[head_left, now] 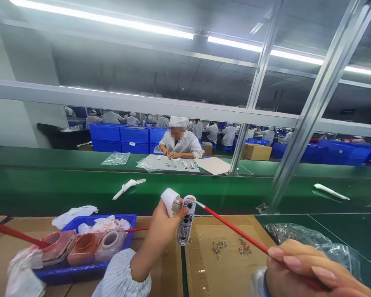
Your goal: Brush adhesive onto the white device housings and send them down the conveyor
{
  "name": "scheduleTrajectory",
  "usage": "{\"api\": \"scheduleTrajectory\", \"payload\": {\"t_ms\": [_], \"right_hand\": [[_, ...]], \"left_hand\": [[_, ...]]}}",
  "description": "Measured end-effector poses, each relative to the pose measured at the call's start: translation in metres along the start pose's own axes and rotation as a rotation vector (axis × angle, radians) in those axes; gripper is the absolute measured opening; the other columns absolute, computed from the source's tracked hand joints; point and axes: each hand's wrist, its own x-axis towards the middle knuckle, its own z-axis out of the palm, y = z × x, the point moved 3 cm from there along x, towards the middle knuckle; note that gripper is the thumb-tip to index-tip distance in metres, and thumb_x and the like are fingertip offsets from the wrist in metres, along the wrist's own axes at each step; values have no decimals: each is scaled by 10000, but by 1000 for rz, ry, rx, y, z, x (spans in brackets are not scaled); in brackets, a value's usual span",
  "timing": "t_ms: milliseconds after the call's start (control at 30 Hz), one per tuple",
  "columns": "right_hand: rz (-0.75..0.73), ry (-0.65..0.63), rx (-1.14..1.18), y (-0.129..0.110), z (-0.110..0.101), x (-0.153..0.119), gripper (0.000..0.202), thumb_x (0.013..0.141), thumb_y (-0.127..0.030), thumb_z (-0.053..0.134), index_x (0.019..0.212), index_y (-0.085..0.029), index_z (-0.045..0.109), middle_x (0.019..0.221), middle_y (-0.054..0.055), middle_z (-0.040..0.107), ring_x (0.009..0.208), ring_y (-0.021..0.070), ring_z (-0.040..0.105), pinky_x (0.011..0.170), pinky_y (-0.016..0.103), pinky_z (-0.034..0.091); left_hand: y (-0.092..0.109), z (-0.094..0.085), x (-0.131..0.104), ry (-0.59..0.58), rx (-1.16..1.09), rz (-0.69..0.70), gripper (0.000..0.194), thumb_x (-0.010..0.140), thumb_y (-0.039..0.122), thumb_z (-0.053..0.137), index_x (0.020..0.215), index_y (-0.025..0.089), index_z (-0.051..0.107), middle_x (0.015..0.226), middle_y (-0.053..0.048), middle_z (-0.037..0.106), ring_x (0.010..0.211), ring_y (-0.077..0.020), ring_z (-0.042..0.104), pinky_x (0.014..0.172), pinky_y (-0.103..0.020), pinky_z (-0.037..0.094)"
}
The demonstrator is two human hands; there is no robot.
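Observation:
Near the middle, my left hand [162,225] pinches a white plastic device. It has a curved white shell [169,198] and a long circuit board [187,222], with thin wires running between them. At lower right, my right hand [312,266] is closed around a thin red-handled brush [235,227]. The brush's pale tip meets the upper end of the board, beside an orange spot. To the left, a blue tray [86,270] holds jars with reddish and pale contents, one of them a pink jar [58,245], along with crumpled cloths [106,225].
Small metal parts [219,247] lie in clusters on the cardboard [204,268]. White devices [128,187] rest on the green conveyor belt [64,187]. Metal posts [309,111] rise at right, near a clear plastic bag [315,243]. Across the belt sits a co-worker [185,144].

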Motion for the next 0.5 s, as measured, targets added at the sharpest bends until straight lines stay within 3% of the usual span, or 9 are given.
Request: {"api": "scheduleTrajectory", "payload": {"t_ms": [100, 300, 500], "right_hand": [[-119, -22, -19, 7, 2, -8, 294, 944, -367, 353, 734, -247, 520, 452, -10, 473, 350, 163, 483, 320, 295, 388], [-200, -90, -82, 18, -10, -17, 287, 936, -377, 383, 748, -239, 550, 461, -17, 478, 338, 155, 479, 320, 289, 393], [-139, -484, -52, 27, -33, -8, 237, 901, -413, 447, 762, -272, 578, 476, 9, 556, 413, 209, 579, 356, 332, 466]], "left_hand": [[7, -3, -2, 20, 89, -9, 413, 646, 448, 719, 911, 171, 565, 887, -66, 639, 849, -245, 596, 763, -345, 431], [3, -5, 0, 42, 145, -28, 416, 643, 450, 723, 924, 179, 579, 892, -72, 658, 853, -261, 603, 732, -345, 436], [2, -7, 1, 62, 25, 0, 432, 620, 430, 752, 925, 174, 583, 918, -76, 655, 855, -241, 607, 739, -329, 446]]}}
